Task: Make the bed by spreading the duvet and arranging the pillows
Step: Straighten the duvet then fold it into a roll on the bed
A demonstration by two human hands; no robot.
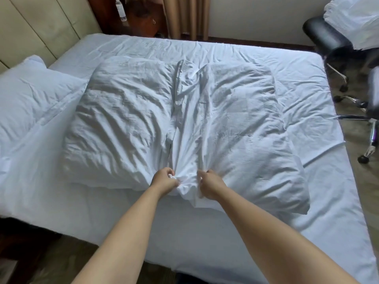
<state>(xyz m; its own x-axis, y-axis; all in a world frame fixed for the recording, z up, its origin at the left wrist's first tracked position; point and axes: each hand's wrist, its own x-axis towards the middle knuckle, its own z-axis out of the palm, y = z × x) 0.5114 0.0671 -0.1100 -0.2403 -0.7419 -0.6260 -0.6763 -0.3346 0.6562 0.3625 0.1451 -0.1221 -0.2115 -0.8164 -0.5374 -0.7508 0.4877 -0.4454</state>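
A: Where is the duvet (180, 119)?

B: It lies bunched in a wrinkled white heap on the middle of the bed (307, 83), folded into two puffy lobes with a crease running down between them towards the near edge.

A: And the hands?

B: Both arms reach forward over the near side of the bed. The left hand (165, 179) has its grip clamped on a gathered fold of the duvet cover at the near end of the crease, fingers curled into the cloth. The right hand (211, 183) sits just beside it, its grip also clamped on the same bunch of fabric, knuckles up. A small tuft of cloth stands between the two hands.

A: Any pillows?

B: One white pillow (26, 93) lies at the left, against the padded beige headboard (41, 25), touching the duvet's left lobe.

A: What else is around?

B: The white sheet is creased across the far and right parts of the bed. Beyond the far corner stands a dark wooden nightstand (139, 15) with a clear bottle (120, 9) on it, beside tan curtains (184, 15). At the right, a black office chair (332, 42) on castors stands on the floor, with white bedding (354, 19) piled on it.
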